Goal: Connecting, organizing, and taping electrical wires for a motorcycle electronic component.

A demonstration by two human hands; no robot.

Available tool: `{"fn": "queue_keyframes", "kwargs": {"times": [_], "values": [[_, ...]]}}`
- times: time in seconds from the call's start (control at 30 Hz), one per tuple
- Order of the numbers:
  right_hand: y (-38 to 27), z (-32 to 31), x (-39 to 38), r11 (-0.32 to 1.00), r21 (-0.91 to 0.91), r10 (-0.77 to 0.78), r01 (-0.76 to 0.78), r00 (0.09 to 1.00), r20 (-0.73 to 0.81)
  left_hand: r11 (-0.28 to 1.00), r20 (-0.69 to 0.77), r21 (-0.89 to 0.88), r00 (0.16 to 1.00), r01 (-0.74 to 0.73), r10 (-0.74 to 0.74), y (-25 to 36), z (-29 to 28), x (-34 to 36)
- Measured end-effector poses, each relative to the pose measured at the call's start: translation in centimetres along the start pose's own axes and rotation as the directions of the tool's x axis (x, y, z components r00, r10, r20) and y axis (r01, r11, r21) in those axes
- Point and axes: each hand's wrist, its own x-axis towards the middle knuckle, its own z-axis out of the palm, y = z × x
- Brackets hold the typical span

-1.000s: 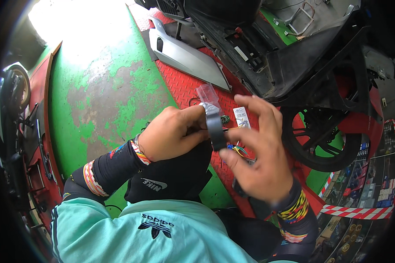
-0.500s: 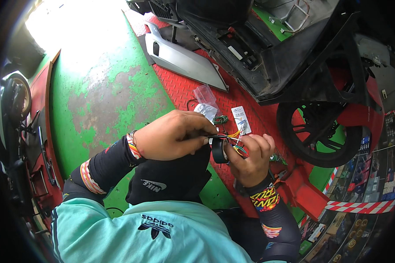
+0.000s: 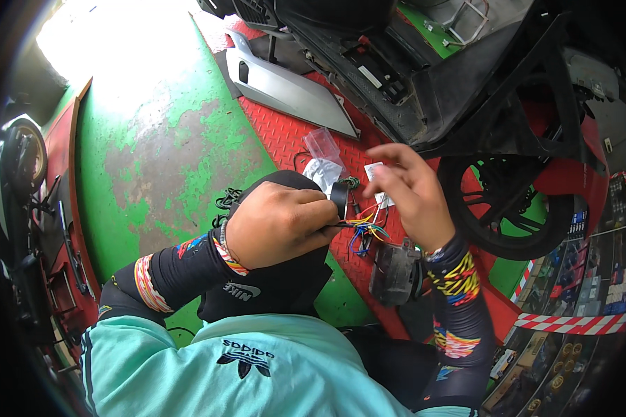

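Note:
My left hand (image 3: 283, 226) is closed, pinching a bundle of thin coloured wires (image 3: 370, 225) in yellow, red, blue, green and white. A roll of black electrical tape (image 3: 339, 197) stands against its fingertips, at the wires; whether the tape is stuck to them I cannot tell. To the right, my right hand (image 3: 416, 201) hovers with its fingers apart, holding nothing and slightly blurred. Below the wires lies a dark, clear-covered housing (image 3: 394, 274). Past my hands are a coil of green wire (image 3: 352, 183) and a white card (image 3: 373, 171), partly hidden by my right hand.
A clear plastic packet (image 3: 322, 144) and a white bag (image 3: 321, 172) lie on the red ramp (image 3: 278, 125). Beyond is a silver panel (image 3: 292, 90) beside a partly stripped scooter (image 3: 424, 83) with a black wheel (image 3: 497, 208). A glass display case (image 3: 591, 257) stands at right.
The tape roll has gone from my right hand to beside my left fingertips, farther from me. My right hand has let go, opened and risen away, uncovering the housing.

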Motion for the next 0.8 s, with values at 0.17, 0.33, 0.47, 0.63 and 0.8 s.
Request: {"fn": "queue_keyframes", "kwargs": {"times": [0.17, 0.33, 0.47, 0.63, 0.8], "values": [[-2.6, 1.5, 3.4, 0.908, -0.364, 0.355, -0.206, 0.839, 0.412, 1.000, -0.019, 0.011, 1.000, -0.023, 0.023, -0.1, 0.3, 0.2], [-2.6, 2.1, 4.4, 0.916, -0.308, 0.366, -0.255, 0.847, 0.387, 0.999, -0.014, 0.001, 0.998, -0.054, 0.054, -0.5, 0.3, -0.2], [-3.4, 3.1, 3.1, 0.957, -0.206, 0.257, -0.206, 0.929, 0.268, 0.999, -0.025, -0.052, 1.000, -0.016, 0.014, -1.1, 0.0, -0.3], [-4.7, 3.3, 1.5, 0.974, -0.168, 0.178, -0.152, 0.973, 0.150, 0.995, 0.028, -0.092, 0.999, 0.024, -0.022, -0.8, -0.3, -0.2], [-7.3, 3.4, -0.7, 0.970, -0.205, 0.155, -0.127, 0.980, 0.126, 0.989, 0.049, -0.136, 0.997, 0.063, -0.057, -1.3, 0.0, -0.3]]}}
